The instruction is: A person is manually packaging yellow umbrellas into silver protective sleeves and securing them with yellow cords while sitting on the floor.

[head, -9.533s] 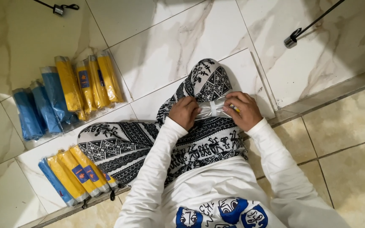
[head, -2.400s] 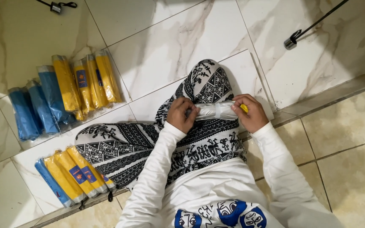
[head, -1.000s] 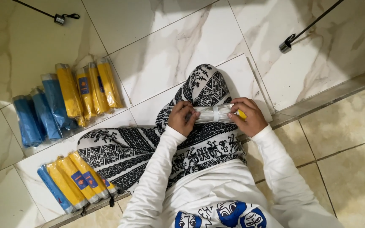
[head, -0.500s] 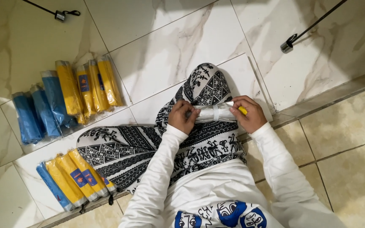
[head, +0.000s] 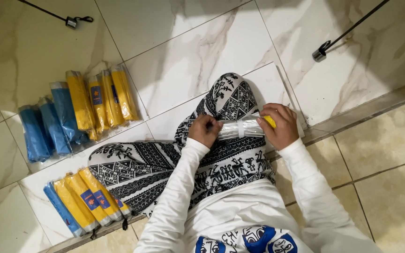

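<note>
I sit on a tiled floor with legs in black-and-white patterned trousers (head: 155,164). Both hands hold one long yellow rolled item in a clear plastic sleeve (head: 242,127) across my knee. My left hand (head: 205,130) grips its left end, fingers closed. My right hand (head: 280,125) wraps the right end, where the yellow tip shows.
A pile of blue and yellow wrapped rolls (head: 73,110) lies at the upper left. Another row of yellow rolls with one blue (head: 85,201) lies at the lower left. A black cable with a plug (head: 321,54) crosses the upper right; a second cable (head: 71,21) runs along the top left.
The hands went from handling a crumpled clear wrapper to holding the roll sleeved lengthwise. In the last second they barely moved.
</note>
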